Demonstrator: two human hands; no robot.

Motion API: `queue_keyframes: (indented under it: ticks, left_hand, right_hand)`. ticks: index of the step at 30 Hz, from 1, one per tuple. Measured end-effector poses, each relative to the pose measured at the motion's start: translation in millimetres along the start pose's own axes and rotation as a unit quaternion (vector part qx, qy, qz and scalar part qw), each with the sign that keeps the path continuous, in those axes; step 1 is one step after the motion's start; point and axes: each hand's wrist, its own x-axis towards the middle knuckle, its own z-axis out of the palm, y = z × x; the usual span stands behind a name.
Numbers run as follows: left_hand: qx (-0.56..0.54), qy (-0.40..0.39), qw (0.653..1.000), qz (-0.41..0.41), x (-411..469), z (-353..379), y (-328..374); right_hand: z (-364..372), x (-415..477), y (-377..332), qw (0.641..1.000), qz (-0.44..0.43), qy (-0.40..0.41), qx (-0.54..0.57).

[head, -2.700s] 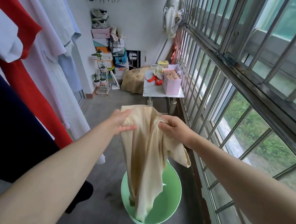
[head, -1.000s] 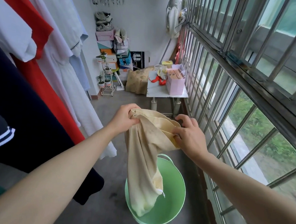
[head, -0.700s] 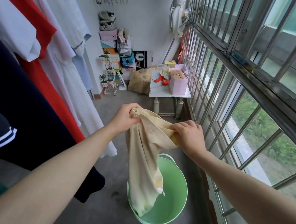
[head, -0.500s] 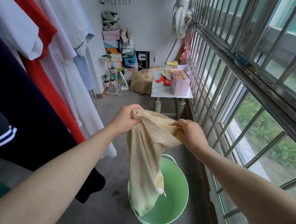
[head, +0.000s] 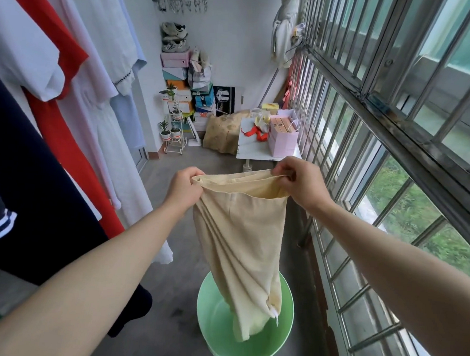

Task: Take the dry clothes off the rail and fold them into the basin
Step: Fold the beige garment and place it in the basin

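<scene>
The left hand (head: 184,189) is clenched around the 9 o'clock end of a cream garment's (head: 238,233) top band. The right hand (head: 297,179) pinches the 3 o'clock end in curled fingers. The band is stretched between the hands, and the cloth hangs down over the green basin (head: 203,312) on the floor at 6 o'clock. Hanging clothes (head: 66,110) fill 9 o'clock.

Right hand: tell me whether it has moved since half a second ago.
Yes. The right hand rose, away from the green basin, now level with the white table's near edge.
</scene>
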Motion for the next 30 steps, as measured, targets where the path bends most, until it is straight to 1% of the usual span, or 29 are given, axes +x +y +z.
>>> queue_keyframes:
  ticks: [2,3,4,6,8,11,12,14,16,20,22,24,26,28,30]
  left_hand:
    - [-0.106,-0.016,0.993,-0.057,-0.1,4.2,0.5]
    - [-0.132,-0.035,0.989,-0.061,-2.1,5.7,0.6]
    - [-0.137,-0.058,0.988,-0.047,-5.1,6.6,0.9]
    - [-0.105,-0.097,0.989,0.025,-10.5,6.6,-0.1]
    - [-0.030,-0.124,0.986,0.110,-13.2,6.6,-0.5]
    - [0.103,-0.146,0.960,0.215,-16.1,11.7,-0.5]
    - [0.124,-0.150,0.951,0.239,-18.6,13.9,1.6]
    - [0.123,-0.163,0.939,0.276,-22.3,18.4,6.0]
    - [0.111,-0.179,0.934,0.290,-26.2,21.2,12.7]
    - [0.167,-0.222,0.913,0.299,-28.9,24.7,17.3]
    - [0.226,-0.225,0.905,0.281,-21.7,24.8,11.0]
    - [0.323,-0.224,0.882,0.262,-11.3,19.8,5.9]
    - [0.376,-0.224,0.865,0.245,-4.7,10.7,5.2]
    - [0.383,-0.229,0.855,0.266,-4.2,1.8,10.2]
    - [0.366,-0.223,0.861,0.273,-1.3,-5.0,15.6]
  right_hand:
    - [-2.2,3.3,-1.9,0.999,0.036,-0.006,0.036]
    - [-3.4,5.3,-2.4,0.997,0.057,-0.004,0.048]
    - [-4.4,6.8,-2.4,0.995,0.076,-0.002,0.059]
    - [-6.5,9.6,-0.6,0.990,0.110,0.007,0.087]
    - [-8.5,10.7,1.1,0.983,0.136,0.019,0.118]
    - [-10.0,11.4,2.2,0.975,0.164,0.025,0.147]
    - [-10.6,11.6,2.2,0.973,0.169,0.027,0.152]
    - [-10.6,12.8,4.4,0.971,0.177,0.035,0.154]
    - [-11.3,13.4,7.7,0.969,0.189,0.041,0.152]
    - [-14.2,12.2,14.3,0.967,0.204,0.048,0.144]
    - [-15.7,11.0,14.5,0.969,0.203,0.046,0.131]
    - [-17.1,10.4,15.4,0.973,0.197,0.042,0.117]
    - [-19.7,8.4,15.2,0.980,0.174,0.028,0.089]
    - [-23.8,5.1,14.3,0.991,0.130,-0.001,0.028]
    - [-28.2,4.0,14.3,0.996,0.089,-0.018,-0.024]
